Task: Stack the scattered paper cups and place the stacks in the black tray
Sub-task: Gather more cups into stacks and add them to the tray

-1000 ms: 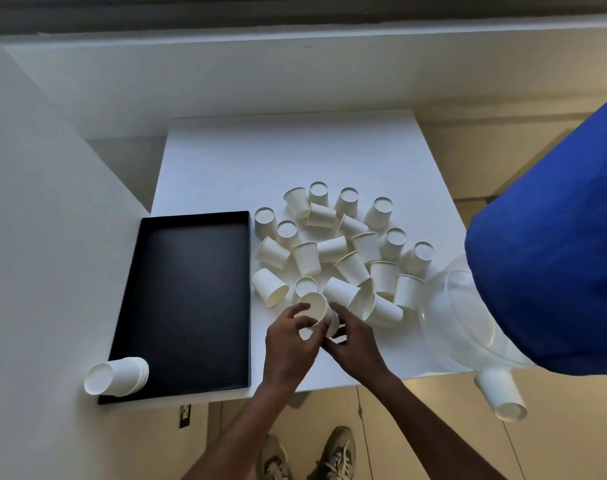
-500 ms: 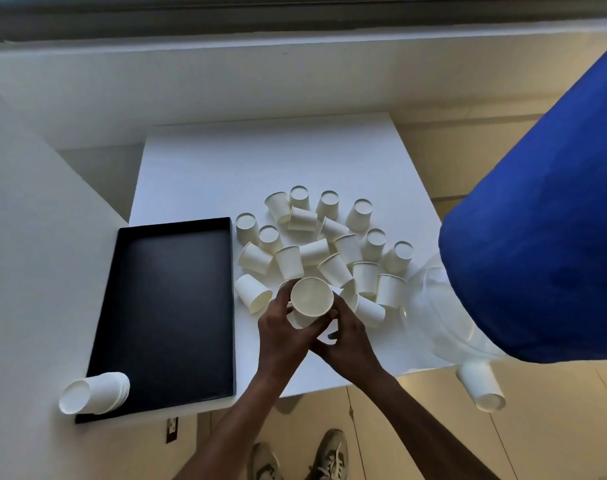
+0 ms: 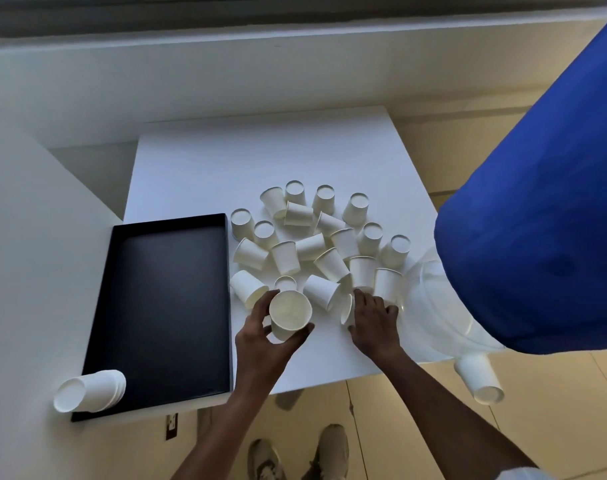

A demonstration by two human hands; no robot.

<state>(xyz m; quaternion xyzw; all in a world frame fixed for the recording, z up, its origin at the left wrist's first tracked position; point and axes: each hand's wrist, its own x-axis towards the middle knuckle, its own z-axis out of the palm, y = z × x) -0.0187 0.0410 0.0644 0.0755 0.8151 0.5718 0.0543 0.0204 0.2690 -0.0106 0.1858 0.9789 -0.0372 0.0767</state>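
Several white paper cups (image 3: 315,237) lie scattered, upright, upside down and on their sides, on the white table (image 3: 260,154). My left hand (image 3: 265,344) holds a cup (image 3: 290,311) upright near the table's front, mouth toward me. My right hand (image 3: 373,322) rests over a cup lying on its side (image 3: 347,308), fingers curled around it. The black tray (image 3: 163,306) sits left of the cups. A short stack of cups (image 3: 90,391) lies on its side at the tray's front left corner.
A clear plastic bowl (image 3: 444,317) stands at the table's right front edge. A large blue shape (image 3: 537,220) fills the right side. One cup (image 3: 480,379) hangs below the bowl, off the table. White walls stand left and behind.
My hands have parted: the left keeps the cup and has drawn it toward me, while the right has moved right onto a cup lying on its side.
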